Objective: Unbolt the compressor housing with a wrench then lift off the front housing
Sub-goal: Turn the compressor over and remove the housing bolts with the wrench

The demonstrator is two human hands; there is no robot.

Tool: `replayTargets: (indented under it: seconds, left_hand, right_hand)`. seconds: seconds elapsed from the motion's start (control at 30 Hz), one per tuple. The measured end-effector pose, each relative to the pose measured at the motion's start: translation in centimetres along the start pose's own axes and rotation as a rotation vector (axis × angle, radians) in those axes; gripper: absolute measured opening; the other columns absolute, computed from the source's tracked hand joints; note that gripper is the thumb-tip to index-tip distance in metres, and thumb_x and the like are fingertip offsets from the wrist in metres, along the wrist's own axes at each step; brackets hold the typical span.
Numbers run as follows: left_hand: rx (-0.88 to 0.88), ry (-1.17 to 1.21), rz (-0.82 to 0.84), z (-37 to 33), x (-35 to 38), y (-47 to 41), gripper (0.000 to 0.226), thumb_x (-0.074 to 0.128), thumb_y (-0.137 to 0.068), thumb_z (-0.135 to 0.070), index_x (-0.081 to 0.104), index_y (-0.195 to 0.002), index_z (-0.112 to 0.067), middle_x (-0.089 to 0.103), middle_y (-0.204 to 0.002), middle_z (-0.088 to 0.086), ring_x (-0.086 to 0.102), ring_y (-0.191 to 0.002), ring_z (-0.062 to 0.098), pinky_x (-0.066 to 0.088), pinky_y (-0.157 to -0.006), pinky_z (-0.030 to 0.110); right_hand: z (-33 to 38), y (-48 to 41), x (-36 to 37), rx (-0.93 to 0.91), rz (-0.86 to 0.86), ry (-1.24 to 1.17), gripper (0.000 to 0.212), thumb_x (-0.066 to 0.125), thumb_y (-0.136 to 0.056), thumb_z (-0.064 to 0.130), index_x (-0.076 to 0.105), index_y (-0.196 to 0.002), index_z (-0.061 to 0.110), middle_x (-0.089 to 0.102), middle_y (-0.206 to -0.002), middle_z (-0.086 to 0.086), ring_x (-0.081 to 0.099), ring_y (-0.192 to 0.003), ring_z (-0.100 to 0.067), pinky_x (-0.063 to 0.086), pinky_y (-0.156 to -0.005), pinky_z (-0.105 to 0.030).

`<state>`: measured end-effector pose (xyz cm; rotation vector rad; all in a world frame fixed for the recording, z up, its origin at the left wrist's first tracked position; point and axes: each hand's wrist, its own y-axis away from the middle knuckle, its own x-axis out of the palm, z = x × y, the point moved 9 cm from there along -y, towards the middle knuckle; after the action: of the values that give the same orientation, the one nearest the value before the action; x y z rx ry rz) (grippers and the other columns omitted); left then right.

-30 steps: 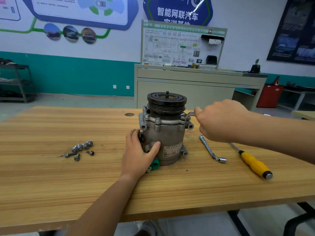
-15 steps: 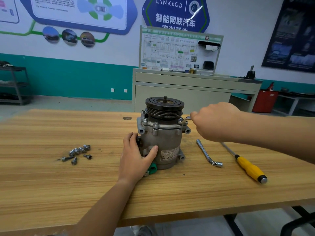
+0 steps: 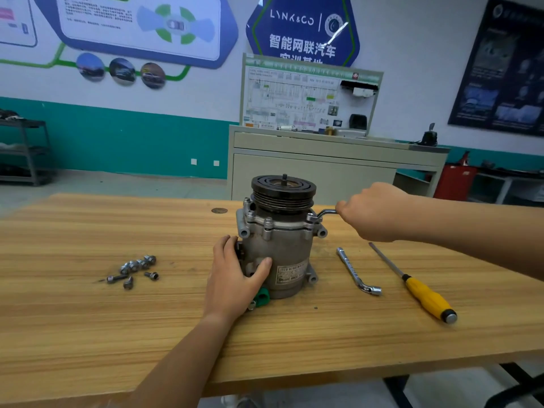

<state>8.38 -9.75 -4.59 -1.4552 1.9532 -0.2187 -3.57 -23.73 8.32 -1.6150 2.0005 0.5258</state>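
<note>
off table (image 3: pixel 88 334) edges: compressor (image 3: pixel 282 245) | left hand (image 3: pixel 232 278) holds | right hand (image 3: pixel 374 213) grips wrench (image 3: pixel 325 213)

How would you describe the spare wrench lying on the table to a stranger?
Start at the big grey compressor. To its right lie two long tools. The spare wrench is the one nearer the compressor: bare metal with a bent socket end, while the screwdriver has a yellow handle.

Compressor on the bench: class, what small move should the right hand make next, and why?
Probably swing the wrench a part-turn to loosen the flange bolt it sits on, at the compressor's right. The right hand grips the wrench, the left hand steadies the body, and other bolts sit in the flange, so lifting seems premature.
</note>
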Motion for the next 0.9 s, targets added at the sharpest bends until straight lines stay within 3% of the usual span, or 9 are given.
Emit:
replayTargets:
  seconds: [0.1,0.2,0.27,0.37,0.5,0.6,0.73,0.9]
  left_hand:
    - [0.002,-0.007,-0.003,0.0,0.1,0.0,0.091,0.05,-0.069,-0.065,0.031,-0.141,-0.011,0.026,-0.145,-0.003,0.04,-0.125,0.016,0.039,-0.103,0.039]
    - [0.005,-0.013,-0.006,0.1,0.1,-0.1,0.089,0.051,-0.07,-0.063,0.031,-0.14,-0.011,0.027,-0.144,-0.002,0.04,-0.126,0.017,0.039,-0.103,0.041]
    - [-0.002,-0.021,-0.004,0.1,0.1,-0.1,0.09,0.05,-0.07,-0.065,0.03,-0.141,-0.012,0.027,-0.145,-0.003,0.04,-0.126,0.017,0.04,-0.103,0.042]
    - [-0.005,-0.031,-0.006,-0.1,0.0,0.0,0.091,0.048,-0.069,-0.067,0.031,-0.14,-0.012,0.028,-0.144,-0.004,0.041,-0.125,0.017,0.041,-0.102,0.043]
    - [-0.012,-0.031,-0.009,0.0,0.0,0.1,0.09,0.049,-0.069,-0.066,0.032,-0.14,-0.013,0.028,-0.144,-0.003,0.042,-0.124,0.018,0.041,-0.1,0.045]
    - [-0.007,-0.024,-0.006,0.0,0.0,0.1,0.088,0.051,-0.071,-0.063,0.032,-0.14,-0.012,0.029,-0.144,-0.002,0.042,-0.124,0.018,0.04,-0.102,0.045]
    - [-0.001,-0.023,-0.003,-0.2,0.0,0.1,0.087,0.052,-0.072,-0.061,0.032,-0.14,-0.012,0.029,-0.143,-0.001,0.041,-0.125,0.018,0.039,-0.103,0.044]
    - [-0.001,-0.029,-0.003,-0.3,0.0,0.1,0.087,0.052,-0.073,-0.061,0.031,-0.141,-0.012,0.029,-0.144,-0.001,0.04,-0.126,0.018,0.039,-0.103,0.044]
  right_hand:
    - [-0.5,-1.8,0.1,0.033,-0.039,0.021,0.021,0.046,-0.092,0.005,0.052,-0.111,0.009,0.046,-0.068,0.001,0.045,-0.056,-0.014,0.031,-0.046,-0.025]
    - [-0.7,-3.4,0.0,0.11,-0.195,-0.112,0.027,0.044,-0.091,0.0,0.046,-0.117,0.009,0.061,-0.096,-0.005,0.059,-0.086,-0.024,0.044,-0.068,-0.032]
    - [-0.2,-4.1,-0.1,0.144,-0.296,-0.184,0.031,0.042,-0.09,-0.002,0.046,-0.119,0.009,0.06,-0.108,-0.008,0.057,-0.098,-0.025,0.042,-0.08,-0.032]
    - [-0.1,-4.2,0.3,0.178,-0.381,-0.305,0.028,0.042,-0.091,0.001,0.05,-0.117,0.009,0.062,-0.111,-0.007,0.058,-0.1,-0.025,0.039,-0.089,-0.03]
    - [-2.9,-1.7,1.3,0.393,-0.459,-0.545,0.026,0.035,-0.1,0.019,0.05,-0.119,0.012,0.064,-0.091,-0.006,0.061,-0.08,-0.025,0.036,-0.064,-0.027]
    - [-3.6,0.7,1.6,0.488,-0.512,-0.736,0.027,0.032,-0.1,0.027,0.048,-0.116,0.011,0.049,-0.067,0.001,0.052,-0.062,-0.02,0.035,-0.051,-0.029]
    - [-3.2,2.6,0.8,0.465,-0.414,-0.659,0.02,0.035,-0.1,0.021,0.048,-0.113,0.015,0.04,-0.059,0.005,0.039,-0.05,-0.011,0.023,-0.041,-0.025]
    - [-0.9,3.6,0.6,0.368,-0.179,-0.568,0.019,0.039,-0.095,0.011,0.051,-0.108,0.018,0.041,-0.064,0.004,0.04,-0.055,-0.01,0.028,-0.043,-0.023]
